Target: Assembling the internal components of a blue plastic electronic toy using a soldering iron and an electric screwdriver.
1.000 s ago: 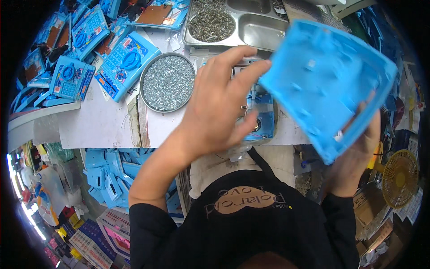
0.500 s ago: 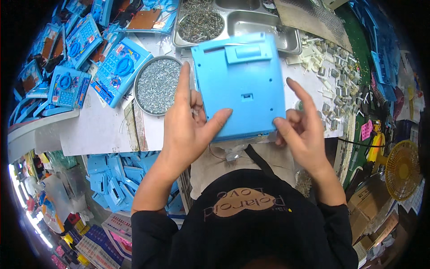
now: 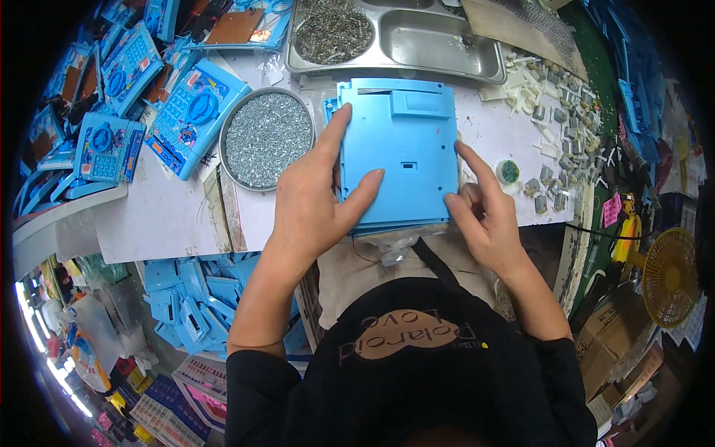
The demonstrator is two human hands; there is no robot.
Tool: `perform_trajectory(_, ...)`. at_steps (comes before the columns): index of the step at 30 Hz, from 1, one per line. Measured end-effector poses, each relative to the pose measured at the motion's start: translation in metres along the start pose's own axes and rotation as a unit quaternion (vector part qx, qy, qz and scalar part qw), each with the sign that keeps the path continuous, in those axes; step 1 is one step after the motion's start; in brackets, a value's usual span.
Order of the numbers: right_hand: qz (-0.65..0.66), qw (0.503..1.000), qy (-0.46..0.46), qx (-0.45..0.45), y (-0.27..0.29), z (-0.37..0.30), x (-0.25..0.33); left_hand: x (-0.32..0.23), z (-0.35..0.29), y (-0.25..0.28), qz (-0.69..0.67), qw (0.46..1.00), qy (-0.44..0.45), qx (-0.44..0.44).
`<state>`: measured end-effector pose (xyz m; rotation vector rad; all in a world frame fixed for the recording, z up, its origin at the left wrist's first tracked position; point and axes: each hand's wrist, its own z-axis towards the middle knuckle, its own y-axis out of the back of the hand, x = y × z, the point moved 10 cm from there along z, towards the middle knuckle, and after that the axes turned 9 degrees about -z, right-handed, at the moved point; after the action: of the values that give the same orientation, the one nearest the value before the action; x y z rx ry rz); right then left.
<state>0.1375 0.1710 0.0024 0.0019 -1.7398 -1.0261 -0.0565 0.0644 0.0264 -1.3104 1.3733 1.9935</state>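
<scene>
A flat, light-blue plastic housing (image 3: 398,141) lies over the near part of the table in front of me, its back with a raised panel and screw holes facing up. My left hand (image 3: 316,190) grips its left edge, index finger along the side and thumb across the face. At the right edge my right hand (image 3: 488,216) holds it between thumb and curled fingers. More blue plastic shows under its left side. A round metal dish of small silver screws (image 3: 268,141) stands just left of the housing.
A steel compartment tray (image 3: 439,45) with a heap of small screws sits behind. White plastic pieces and small metal parts (image 3: 547,115) spread at the right, near a green round roll (image 3: 508,172). Blue toy cases (image 3: 197,115) pile up at left; blue parts (image 3: 194,309) fill a box below.
The housing has come down, nearer to me and flatter, and turned slightly to stand straighter. My right hand has shifted left with it and closed in on its edge.
</scene>
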Motion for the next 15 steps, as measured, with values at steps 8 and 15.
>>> perform_trajectory(8, -0.029, 0.996, 0.055, 0.064, -0.004, 0.013, 0.013, 0.002, -0.022, 0.001, 0.02, 0.999, 0.022, -0.026)
perform_trajectory(15, 0.039, 0.991, 0.041, 0.122, -0.007, 0.017, 0.001, 0.016, -0.043, 0.001, -0.047, 0.993, 0.05, -0.1)
